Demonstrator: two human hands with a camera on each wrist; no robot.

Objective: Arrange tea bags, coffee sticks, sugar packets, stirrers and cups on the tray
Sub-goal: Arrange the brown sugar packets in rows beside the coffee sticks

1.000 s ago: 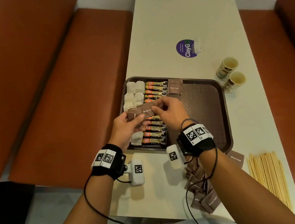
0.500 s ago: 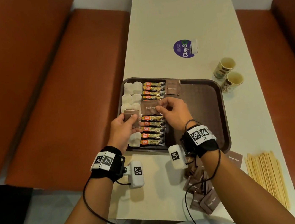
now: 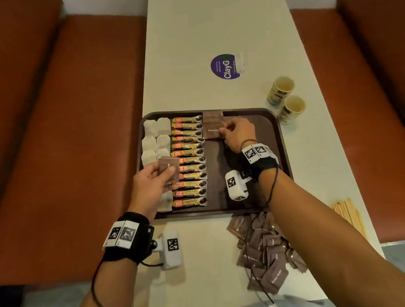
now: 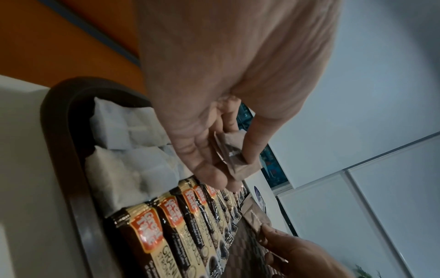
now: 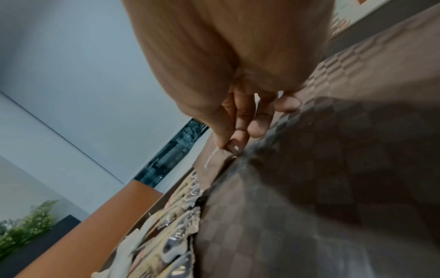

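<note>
A dark brown tray (image 3: pixel 273 129) holds white tea bags (image 3: pixel 154 133) at its left, a column of coffee sticks (image 3: pixel 189 160) beside them, and brown sugar packets (image 3: pixel 212 117) at the far middle. My right hand (image 3: pixel 237 132) pinches one brown sugar packet (image 3: pixel 212 131) by its edge, low over the tray just below those packets. Over the tea bags and sticks, my left hand (image 3: pixel 152 182) holds a small stack of brown sugar packets (image 3: pixel 168 167) between thumb and fingers. In the left wrist view that stack (image 4: pixel 234 161) sits between thumb and fingers.
A heap of loose brown sugar packets (image 3: pixel 264 250) lies on the table near the front edge. Wooden stirrers (image 3: pixel 349 214) lie at the right edge. Two paper cups (image 3: pixel 286 98) stand right of the tray. A purple sticker (image 3: pixel 226 66) marks the table farther back. Orange benches flank the table.
My right hand took one packet from the left hand's stack and carried it to the far middle of the tray. The left hand stayed over the tea bags.
</note>
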